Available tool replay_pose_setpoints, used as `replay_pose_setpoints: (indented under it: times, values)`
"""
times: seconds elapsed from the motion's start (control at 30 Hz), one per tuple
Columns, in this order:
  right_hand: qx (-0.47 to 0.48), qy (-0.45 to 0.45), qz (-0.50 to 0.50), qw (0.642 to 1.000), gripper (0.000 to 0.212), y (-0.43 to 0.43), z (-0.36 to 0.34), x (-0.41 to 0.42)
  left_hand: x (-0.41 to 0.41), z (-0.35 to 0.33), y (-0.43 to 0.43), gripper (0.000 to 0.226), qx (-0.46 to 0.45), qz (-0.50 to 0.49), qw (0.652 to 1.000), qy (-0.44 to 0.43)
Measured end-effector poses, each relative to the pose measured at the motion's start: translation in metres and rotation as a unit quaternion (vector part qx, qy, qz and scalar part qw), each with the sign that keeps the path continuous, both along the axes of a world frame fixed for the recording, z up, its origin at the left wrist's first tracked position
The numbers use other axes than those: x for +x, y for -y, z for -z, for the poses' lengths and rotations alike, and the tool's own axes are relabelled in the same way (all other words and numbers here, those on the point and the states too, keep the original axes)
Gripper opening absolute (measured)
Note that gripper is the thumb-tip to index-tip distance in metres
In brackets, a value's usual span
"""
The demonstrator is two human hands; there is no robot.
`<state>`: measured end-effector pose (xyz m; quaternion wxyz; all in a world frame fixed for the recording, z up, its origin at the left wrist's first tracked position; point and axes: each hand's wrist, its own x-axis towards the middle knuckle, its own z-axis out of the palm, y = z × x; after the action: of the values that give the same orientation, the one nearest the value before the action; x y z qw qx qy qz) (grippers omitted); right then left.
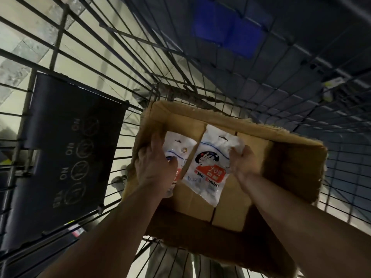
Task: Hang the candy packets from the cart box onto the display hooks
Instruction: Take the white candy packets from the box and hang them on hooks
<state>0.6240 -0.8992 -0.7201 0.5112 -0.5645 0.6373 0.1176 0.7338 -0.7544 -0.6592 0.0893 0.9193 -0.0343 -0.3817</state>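
Resting inside a wire shopping cart (59,37), the open cardboard box (291,157) holds two White Rabbit candy packets on its floor. The left hand (154,163) grips the left packet (178,145). The right hand (245,161) pinches the upper corner of the right packet (208,173). Pale floor tiles (26,43) show through the wires beside a dark warning placard (60,157).

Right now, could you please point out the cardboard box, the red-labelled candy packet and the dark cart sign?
cardboard box (285,157): head view, inner right wall.
red-labelled candy packet (210,170): head view, its red label.
dark cart sign (66,155): head view, middle of its face.
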Motion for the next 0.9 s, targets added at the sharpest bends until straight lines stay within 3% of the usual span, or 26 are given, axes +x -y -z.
replay_pose_setpoints:
  times: [0.2,0.33,0.37,0.63,0.8,0.9]
  values:
    - [0.003,0.045,0.062,0.997,0.017,0.004,0.0,-0.019,-0.006,0.023,0.013,0.068,-0.056,-0.026,0.998,-0.032]
    - [0.038,0.075,0.121,0.989,0.013,0.002,-0.001,-0.021,-0.008,0.029,0.012,0.021,-0.086,-0.089,0.988,-0.086]
    - [0.05,0.085,0.136,0.986,0.013,0.002,-0.003,-0.022,-0.008,0.029,0.012,0.018,-0.098,-0.097,0.986,-0.091]
    - [0.119,0.125,0.137,0.976,0.025,-0.01,-0.032,-0.036,-0.01,0.001,-0.01,0.031,-0.119,-0.147,0.976,-0.107]
    - [0.134,0.132,0.131,0.973,0.03,-0.024,-0.067,-0.046,-0.018,-0.04,-0.031,0.012,-0.186,-0.255,0.942,-0.117]
    - [0.12,0.146,0.132,0.973,0.032,-0.036,-0.095,-0.05,-0.022,-0.066,-0.043,0.009,-0.213,-0.249,0.936,-0.13]
